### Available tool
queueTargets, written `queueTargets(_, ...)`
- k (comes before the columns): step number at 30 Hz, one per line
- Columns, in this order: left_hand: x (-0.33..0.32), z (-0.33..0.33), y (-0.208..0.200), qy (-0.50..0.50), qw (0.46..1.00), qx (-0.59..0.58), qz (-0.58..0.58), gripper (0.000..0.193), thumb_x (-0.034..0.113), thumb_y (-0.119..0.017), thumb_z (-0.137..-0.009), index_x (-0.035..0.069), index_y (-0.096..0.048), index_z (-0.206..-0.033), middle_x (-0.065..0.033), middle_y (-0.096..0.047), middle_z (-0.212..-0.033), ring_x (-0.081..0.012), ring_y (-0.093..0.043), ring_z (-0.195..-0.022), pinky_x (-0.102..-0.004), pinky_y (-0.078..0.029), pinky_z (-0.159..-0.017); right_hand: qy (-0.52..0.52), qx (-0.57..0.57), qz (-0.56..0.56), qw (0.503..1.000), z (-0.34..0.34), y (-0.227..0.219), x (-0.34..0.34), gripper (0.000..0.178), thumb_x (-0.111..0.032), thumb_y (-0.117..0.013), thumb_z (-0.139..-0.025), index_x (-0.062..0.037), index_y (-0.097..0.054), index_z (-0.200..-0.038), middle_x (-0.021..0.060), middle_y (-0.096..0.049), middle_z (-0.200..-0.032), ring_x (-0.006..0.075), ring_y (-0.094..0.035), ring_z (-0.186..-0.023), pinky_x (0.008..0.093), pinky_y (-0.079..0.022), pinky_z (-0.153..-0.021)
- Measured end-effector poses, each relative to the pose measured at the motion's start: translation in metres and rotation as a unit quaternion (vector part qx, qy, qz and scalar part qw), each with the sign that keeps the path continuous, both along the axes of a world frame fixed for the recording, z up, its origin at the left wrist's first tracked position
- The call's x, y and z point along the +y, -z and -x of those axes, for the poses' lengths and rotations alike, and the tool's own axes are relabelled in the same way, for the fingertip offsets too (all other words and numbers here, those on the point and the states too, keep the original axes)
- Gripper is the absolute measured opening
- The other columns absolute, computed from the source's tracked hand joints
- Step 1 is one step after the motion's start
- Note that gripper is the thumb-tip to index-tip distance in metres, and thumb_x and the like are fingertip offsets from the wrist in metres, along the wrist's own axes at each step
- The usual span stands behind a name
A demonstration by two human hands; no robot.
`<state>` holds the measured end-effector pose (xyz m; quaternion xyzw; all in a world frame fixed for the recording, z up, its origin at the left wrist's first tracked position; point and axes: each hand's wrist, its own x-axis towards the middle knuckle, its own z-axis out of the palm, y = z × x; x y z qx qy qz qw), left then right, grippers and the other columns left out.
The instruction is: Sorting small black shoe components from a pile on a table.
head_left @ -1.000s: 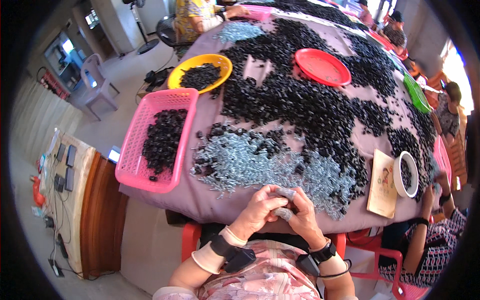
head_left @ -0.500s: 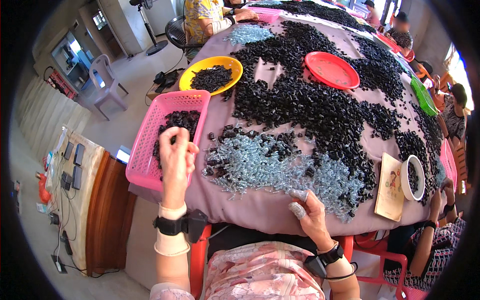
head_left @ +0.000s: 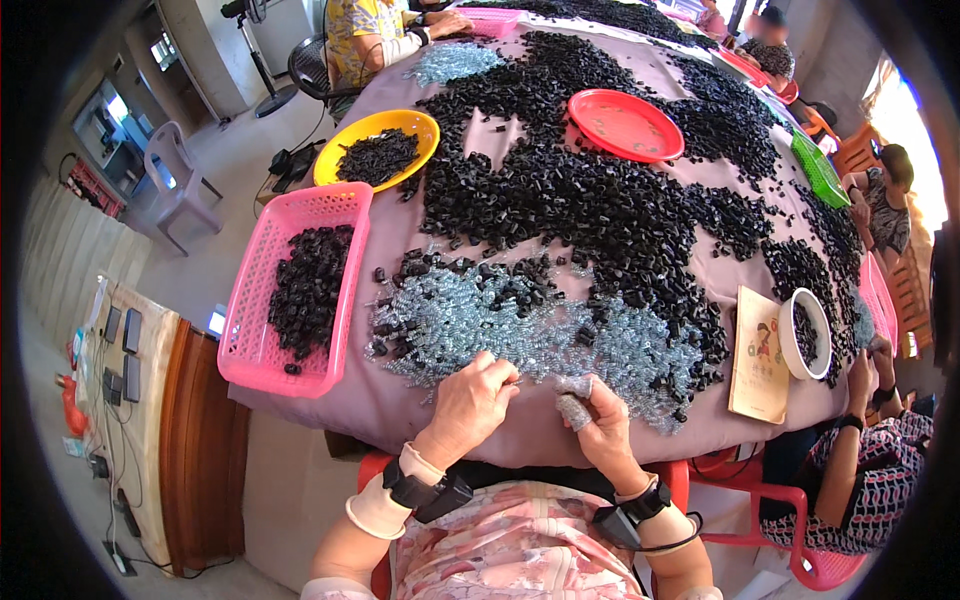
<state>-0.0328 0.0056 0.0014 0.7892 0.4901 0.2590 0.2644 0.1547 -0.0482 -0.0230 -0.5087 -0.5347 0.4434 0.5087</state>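
My left hand (head_left: 468,408) is closed, thumb and fingertips pinched together at the near edge of a pile of small clear bluish springs or coils (head_left: 480,315). Whatever sits in that pinch is too small to make out. Just to its right, my right hand (head_left: 603,425) is also closed, with grey covers on the thumb and forefinger; anything between them is hidden. Small black plastic pieces (head_left: 560,205) spread over the table beyond and mix into the clear pile. On the left stands a pink perforated basket (head_left: 236,335) holding more black pieces (head_left: 310,290).
A yellow plate (head_left: 425,130) of thin black parts and a red plate (head_left: 640,135) lie farther off. To the right are a booklet (head_left: 760,360), a white bowl (head_left: 792,340) and a green basket (head_left: 822,172). Other people sit around the cloth-covered table (head_left: 400,415).
My left hand has moved from over the pink basket rightward and nearer, to beside my right hand. My right hand stays in about the same place. The whole view has shifted slightly.
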Motion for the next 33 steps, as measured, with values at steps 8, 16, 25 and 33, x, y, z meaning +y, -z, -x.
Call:
queueTargets(8, -0.005, -0.008, -0.01, 0.015, 1.0, -0.01, -0.018, 0.007, 0.007, -0.061, -0.08, 0.006, -0.056, -0.085, -0.0098, -0.053, -0.082, -0.0308, -0.058, -0.071, -0.0387, -0.047, -0.059, 0.0, -0.118, -0.09, 0.989, 0.006, -0.008, 0.003, 0.02, 0.002, -0.064, -0.077, -0.0005, -0.06, -0.097, 0.0082, -0.053, -0.079, 0.0195, -0.053, -0.066, 0.0288, -0.044, -0.06)
queueTargets(16, 0.003, -0.034, -0.018, 0.117, 0.987, -0.105, 0.033, 0.007, 0.003, -0.059, -0.081, 0.001, -0.057, -0.087, -0.012, -0.053, -0.081, -0.0296, -0.057, -0.072, -0.0366, -0.045, -0.064, 0.028, -0.054, -0.034, 0.998, -0.008, -0.001, 0.0, 0.02, 0.003, -0.064, -0.077, -0.0009, -0.057, -0.096, 0.0079, -0.059, -0.08, 0.0144, -0.058, -0.069, 0.0269, -0.047, -0.061)
queueTargets(25, 0.042, -0.077, -0.01, 0.08, 0.995, -0.059, -0.031, 0.016, 0.011, -0.067, -0.077, 0.007, -0.061, -0.091, -0.011, -0.055, -0.084, -0.0283, -0.06, -0.076, -0.0362, -0.049, -0.064, 0.131, 0.058, -0.039, 0.989, -0.017, -0.007, 0.004, 0.018, 0.005, -0.058, -0.084, -0.0016, -0.056, -0.101, 0.0013, -0.061, -0.089, 0.0059, -0.056, -0.08, 0.021, -0.047, -0.07)
queueTargets(33, 0.047, -0.088, 0.005, 0.053, 0.996, 0.024, -0.073, 0.015, 0.011, -0.064, -0.08, 0.006, -0.055, -0.09, -0.0136, -0.051, -0.089, -0.0328, -0.06, -0.077, -0.04, -0.05, -0.065, 0.122, 0.083, -0.036, 0.988, -0.018, -0.003, 0.005, 0.019, 0.005, -0.058, -0.083, -0.0004, -0.055, -0.101, 0.003, -0.06, -0.092, 0.0064, -0.056, -0.083, 0.0208, -0.047, -0.073)
